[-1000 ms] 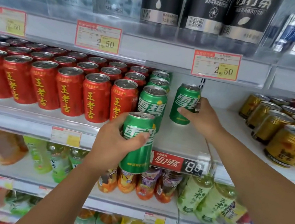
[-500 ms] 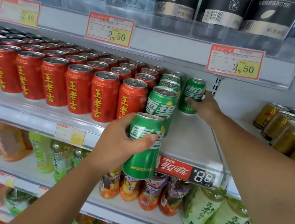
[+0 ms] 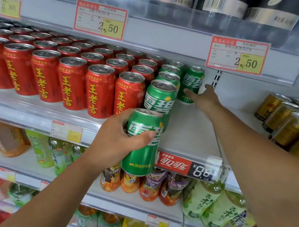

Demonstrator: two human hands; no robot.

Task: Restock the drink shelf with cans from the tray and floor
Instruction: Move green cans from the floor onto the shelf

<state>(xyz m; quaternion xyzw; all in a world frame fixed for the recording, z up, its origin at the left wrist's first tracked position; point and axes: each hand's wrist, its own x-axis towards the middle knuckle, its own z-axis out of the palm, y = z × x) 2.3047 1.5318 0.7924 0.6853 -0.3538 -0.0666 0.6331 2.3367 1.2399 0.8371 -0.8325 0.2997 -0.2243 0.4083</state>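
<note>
Head view: right hand (image 3: 205, 99), fingers now straightened, has set the rear Sprite can (image 3: 191, 84) behind-right of the front Sprite can (image 3: 160, 99); left hand (image 3: 118, 139) grips the next Sprite can (image 3: 141, 142), likely placed next.

There is one view only, from a wide-angle camera on the person's head. It stands close before the drink shelf (image 3: 190, 136), about level with the row of cans (image 3: 96, 92), and faces forward and slightly down. The left hand (image 3: 118, 138) with its green can (image 3: 141, 152) is nearest to the lens, low in the middle; the right hand (image 3: 205, 100) lies deeper in the shelf.
</note>
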